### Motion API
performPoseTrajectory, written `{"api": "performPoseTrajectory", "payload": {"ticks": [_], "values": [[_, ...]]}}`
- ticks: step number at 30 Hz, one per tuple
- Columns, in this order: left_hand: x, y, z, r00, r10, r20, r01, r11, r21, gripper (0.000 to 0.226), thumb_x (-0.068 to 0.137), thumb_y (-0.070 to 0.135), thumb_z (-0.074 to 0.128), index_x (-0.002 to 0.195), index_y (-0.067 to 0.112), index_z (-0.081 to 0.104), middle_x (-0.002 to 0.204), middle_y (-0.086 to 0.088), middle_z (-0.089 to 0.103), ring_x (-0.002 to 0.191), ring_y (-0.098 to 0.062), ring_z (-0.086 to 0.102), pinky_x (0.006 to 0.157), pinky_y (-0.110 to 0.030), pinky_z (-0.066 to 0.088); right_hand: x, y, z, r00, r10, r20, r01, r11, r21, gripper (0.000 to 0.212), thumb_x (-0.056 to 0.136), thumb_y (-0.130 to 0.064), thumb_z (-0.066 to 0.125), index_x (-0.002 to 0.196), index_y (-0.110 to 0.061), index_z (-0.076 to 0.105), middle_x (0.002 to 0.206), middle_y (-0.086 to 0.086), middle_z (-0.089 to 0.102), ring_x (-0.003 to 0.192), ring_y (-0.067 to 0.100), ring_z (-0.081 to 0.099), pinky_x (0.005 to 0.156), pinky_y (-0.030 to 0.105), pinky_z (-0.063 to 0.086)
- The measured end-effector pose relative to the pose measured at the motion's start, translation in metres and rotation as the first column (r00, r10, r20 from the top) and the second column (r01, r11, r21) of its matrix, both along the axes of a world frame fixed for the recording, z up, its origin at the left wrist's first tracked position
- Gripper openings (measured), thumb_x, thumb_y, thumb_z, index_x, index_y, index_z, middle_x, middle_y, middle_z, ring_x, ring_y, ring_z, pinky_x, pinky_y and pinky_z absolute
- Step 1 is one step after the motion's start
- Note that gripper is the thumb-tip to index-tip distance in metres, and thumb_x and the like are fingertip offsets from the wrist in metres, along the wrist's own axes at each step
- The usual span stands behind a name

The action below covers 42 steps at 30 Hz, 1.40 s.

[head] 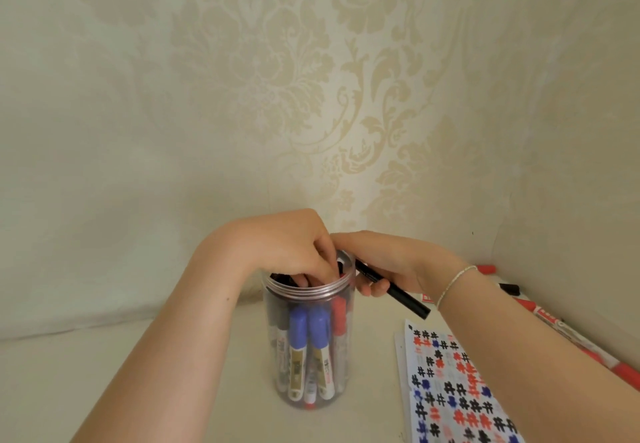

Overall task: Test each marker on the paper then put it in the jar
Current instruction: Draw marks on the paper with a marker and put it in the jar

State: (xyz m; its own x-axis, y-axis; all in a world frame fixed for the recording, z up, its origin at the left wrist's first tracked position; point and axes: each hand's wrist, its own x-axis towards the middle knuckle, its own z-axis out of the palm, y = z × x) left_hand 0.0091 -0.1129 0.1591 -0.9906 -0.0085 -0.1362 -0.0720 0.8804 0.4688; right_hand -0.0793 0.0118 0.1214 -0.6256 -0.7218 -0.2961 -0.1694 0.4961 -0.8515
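While the head view looks down at a pale desk (138,366) set against patterned wallpaper, a clear plastic jar (309,345) stands upright near the middle, already holding many markers with blue, red and black caps pointing up. Both hands meet at its open mouth. The left hand (294,248) reaches over the rim, and its fingers (313,274) are curled down inside the opening among the marker tops; whether they pinch one of them cannot be told. The right hand (388,262) sits just beside the rim on the right, its fingers wrapped round a black marker (394,288) that slants down to the right, with its upper end at the jar's rim. A thin bracelet (453,285) circles that wrist. To the right of the jar lies the paper (457,394), covered with rows of black, red and blue hash marks. More markers (568,331), mostly red, lie on the desk behind the right forearm, near the wall.
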Motion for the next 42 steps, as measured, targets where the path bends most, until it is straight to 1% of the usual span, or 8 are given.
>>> {"api": "performPoseTrajectory", "payload": {"ticks": [7,11,14,17,23,28,34,42], "values": [[-0.007,0.029,0.000,0.804,0.196,-0.561,-0.086,0.973,0.217,0.005,0.086,0.028,0.064,0.085,0.025,0.068,0.078,0.009,0.070,0.078,-0.005,0.066,0.073,-0.021,0.053,-0.015,0.038,-0.001,0.809,-0.423,0.408,0.581,0.476,-0.660,0.022,0.092,-0.012,0.055,0.072,-0.008,0.046,0.060,0.012,0.053,0.028,0.009,0.022,0.031,0.017,0.017],[-0.018,0.074,-0.014,0.932,0.015,-0.362,-0.016,1.000,0.001,0.039,0.088,0.047,0.059,0.113,0.017,0.059,0.105,0.003,0.066,0.097,-0.013,0.062,0.083,-0.027,0.050,-0.013,0.057,-0.003,0.730,-0.353,0.585,0.676,0.252,-0.692,0.045,0.098,-0.023,0.047,0.058,-0.016,0.028,0.058,0.008,0.052,0.029,0.010,0.021,0.031,0.017,0.020],[-0.028,0.097,-0.027,0.966,-0.126,-0.224,0.106,0.989,-0.099,0.031,0.094,0.043,0.052,0.089,0.013,0.055,0.080,-0.004,0.063,0.072,-0.018,0.060,0.063,-0.031,0.048,-0.011,0.070,-0.004,0.730,-0.320,0.604,0.671,0.168,-0.722,0.047,0.098,-0.027,0.046,0.057,-0.016,0.027,0.060,0.006,0.053,0.031,0.010,0.025,0.033,0.019,0.026],[-0.035,0.107,-0.038,0.951,-0.164,-0.262,0.164,0.986,-0.019,0.024,0.100,0.031,0.042,0.099,0.010,0.054,0.088,-0.007,0.066,0.077,-0.022,0.064,0.072,-0.039,0.052,-0.012,0.084,-0.008,0.757,-0.332,0.563,0.638,0.192,-0.746,0.045,0.097,-0.028,0.050,0.056,-0.013,0.037,0.064,0.005,0.054,0.045,0.013,0.041,0.047,0.023,0.039],[-0.034,0.114,-0.048,0.907,-0.172,-0.384,0.248,0.956,0.157,0.027,0.103,0.032,0.032,0.118,0.020,0.050,0.098,0.000,0.064,0.083,-0.016,0.060,0.073,-0.032,0.047,-0.009,0.119,-0.009,0.897,-0.404,0.181,0.415,0.624,-0.662,0.029,0.082,-0.012,0.069,0.063,-0.010,0.047,0.053,0.003,0.042,0.039,0.011,0.033,0.037,0.021,0.027],[-0.037,0.119,-0.068,0.855,-0.175,-0.488,0.368,0.868,0.334,0.020,0.102,0.026,0.040,0.089,0.032,0.055,0.080,0.015,0.062,0.062,0.005,0.053,0.064,-0.020,0.040,0.001,0.131,-0.011,0.912,-0.387,0.137,0.383,0.681,-0.624,0.025,0.087,-0.010,0.065,0.067,-0.004,0.052,0.048,0.008,0.049,0.036,0.013,0.045,0.036,0.020,0.039],[-0.033,0.130,-0.089,0.874,-0.223,-0.432,0.454,0.690,0.563,0.020,0.101,0.023,0.043,0.091,0.023,0.061,0.077,0.008,0.065,0.038,0.000,0.037,0.042,-0.010,0.029,0.011,0.153,-0.027,0.910,-0.377,0.172,0.398,0.681,-0.614,0.020,0.089,-0.013,0.062,0.075,0.000,0.056,0.048,0.011,0.052,0.036,0.015,0.049,0.041,0.022,0.045],[-0.032,0.125,-0.130,0.895,-0.045,-0.444,0.200,0.930,0.310,0.056,0.084,0.069,0.026,0.095,0.022,0.055,0.072,0.004,0.060,0.064,-0.010,0.055,0.064,-0.029,0.046,0.040,0.182,-0.056,0.660,-0.651,0.375,0.666,0.276,-0.693,0.018,0.095,-0.017,0.055,0.084,-0.003,0.056,0.069,0.006,0.070,0.067,0.027,0.071,0.061,0.032,0.058]]}}
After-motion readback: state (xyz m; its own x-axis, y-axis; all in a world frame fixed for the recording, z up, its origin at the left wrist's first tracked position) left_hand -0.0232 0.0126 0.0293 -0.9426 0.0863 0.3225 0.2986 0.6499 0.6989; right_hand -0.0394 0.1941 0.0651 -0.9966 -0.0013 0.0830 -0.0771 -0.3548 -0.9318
